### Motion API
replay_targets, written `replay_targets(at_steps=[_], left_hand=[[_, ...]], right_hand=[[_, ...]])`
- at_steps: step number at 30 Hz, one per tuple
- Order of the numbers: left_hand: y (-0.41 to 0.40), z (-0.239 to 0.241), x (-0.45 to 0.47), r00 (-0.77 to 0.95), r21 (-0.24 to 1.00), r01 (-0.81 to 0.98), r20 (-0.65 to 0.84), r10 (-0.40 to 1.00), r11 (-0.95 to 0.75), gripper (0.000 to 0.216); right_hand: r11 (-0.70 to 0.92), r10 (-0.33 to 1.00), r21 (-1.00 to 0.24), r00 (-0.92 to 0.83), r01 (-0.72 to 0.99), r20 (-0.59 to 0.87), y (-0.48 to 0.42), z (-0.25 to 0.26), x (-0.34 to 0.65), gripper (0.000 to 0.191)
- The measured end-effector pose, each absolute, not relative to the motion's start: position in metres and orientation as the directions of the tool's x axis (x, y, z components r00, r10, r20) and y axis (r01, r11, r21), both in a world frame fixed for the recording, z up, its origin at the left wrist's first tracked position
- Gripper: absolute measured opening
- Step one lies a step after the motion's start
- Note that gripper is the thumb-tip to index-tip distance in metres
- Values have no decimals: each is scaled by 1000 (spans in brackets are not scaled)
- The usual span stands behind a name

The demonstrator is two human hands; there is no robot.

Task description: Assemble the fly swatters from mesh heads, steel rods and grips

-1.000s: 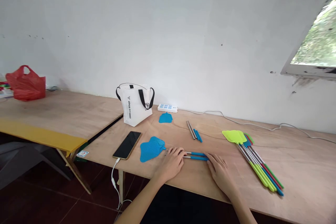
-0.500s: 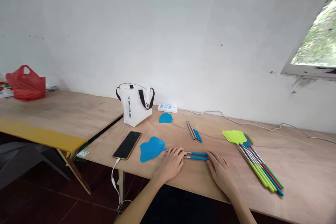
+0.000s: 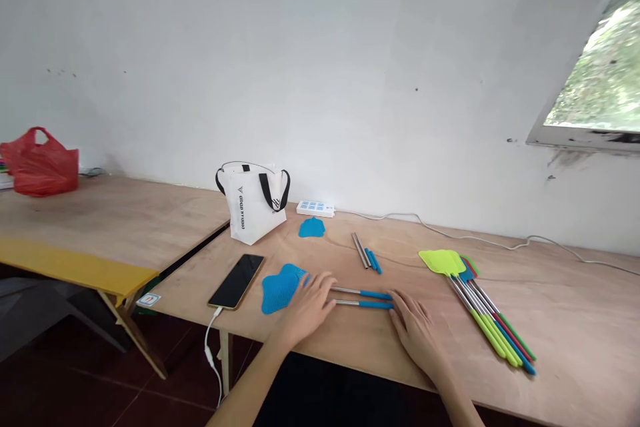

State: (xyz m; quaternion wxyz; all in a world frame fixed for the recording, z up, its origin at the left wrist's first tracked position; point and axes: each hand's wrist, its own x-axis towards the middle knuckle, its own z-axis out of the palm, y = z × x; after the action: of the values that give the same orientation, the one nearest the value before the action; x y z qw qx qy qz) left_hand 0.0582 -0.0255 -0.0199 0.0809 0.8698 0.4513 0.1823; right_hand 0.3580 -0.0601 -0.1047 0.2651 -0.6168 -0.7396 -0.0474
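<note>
Two blue fly swatters lie side by side along the table's front, their metal rods showing between my hands. My left hand (image 3: 311, 307) rests with outstretched fingers over the rods' left ends and the edge of the overlapping blue swatter heads (image 3: 278, 291). Flat on the wood, my right hand (image 3: 414, 328) has its fingertips at the ends of the blue handles (image 3: 376, 305). Behind them are two loose metal tubes (image 3: 359, 251) and two short blue grips (image 3: 373, 261). Another blue swatter head (image 3: 312, 227) lies farther back.
On the right lies a bundle of yellow-green, blue, red and green fly swatters (image 3: 443, 262). A phone (image 3: 237, 281) on a white cable is at left, with a white bag (image 3: 255, 207) behind it. A power strip (image 3: 315, 208) sits by the wall. A red plastic bag (image 3: 43, 163) stands far left.
My left hand has slid left along the rods onto the blue swatter heads, uncovering more of the metal. My right hand stays at the handle ends. The view has shifted slightly.
</note>
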Motion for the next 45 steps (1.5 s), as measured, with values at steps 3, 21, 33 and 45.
replay_targets(at_steps=[3, 21, 33, 45], left_hand=[[-18, -3, 20, 393, 244, 876, 137, 909, -415, 45], [11, -10, -34, 87, 370, 924, 43, 995, -97, 76], [7, 6, 18, -85, 929, 119, 361, 929, -350, 43], [1, -28, 68, -127, 991, -69, 105, 986, -114, 54]], right_hand=[[311, 884, -267, -174, 912, 435, -63, -97, 354, 41], [479, 783, -146, -346, 865, 517, -82, -78, 287, 31], [564, 782, -211, -434, 798, 447, -75, -66, 281, 17], [441, 794, -424, -123, 791, 596, -73, -70, 294, 46]])
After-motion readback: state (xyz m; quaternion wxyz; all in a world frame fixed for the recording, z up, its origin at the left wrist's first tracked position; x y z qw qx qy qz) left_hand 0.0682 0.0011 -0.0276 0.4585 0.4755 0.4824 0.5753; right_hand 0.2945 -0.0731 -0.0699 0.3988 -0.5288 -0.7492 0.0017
